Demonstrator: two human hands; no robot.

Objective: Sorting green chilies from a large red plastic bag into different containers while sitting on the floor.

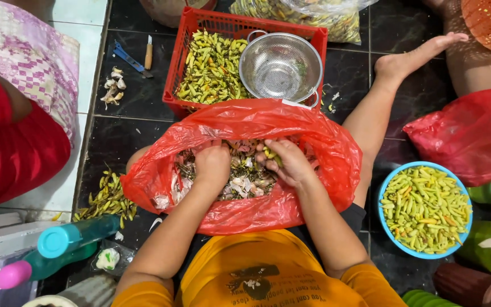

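Observation:
A red plastic bag (pixel 291 122) lies open on my lap, holding chilli stems and papery garlic peels (pixel 244 181). My left hand (pixel 212 165) is down inside the bag with its fingers curled into the scraps. My right hand (pixel 288 162) is beside it in the bag, pinching a small green-yellow chilli (pixel 270 153) between the fingertips. Beyond the bag a red crate (pixel 173 85) holds a pile of green chillies (pixel 211 65) and a steel colander (pixel 280 65).
A blue bowl (pixel 383 196) of stemmed chillies sits at right near another red bag (pixel 473 136). Loose chillies (pixel 106 199) lie on the dark tiles at left, garlic cloves (pixel 113 86) and a knife (pixel 149 54) farther back. Another person's leg (pixel 387 85) stretches at right; bottles (pixel 69 236) stand near left.

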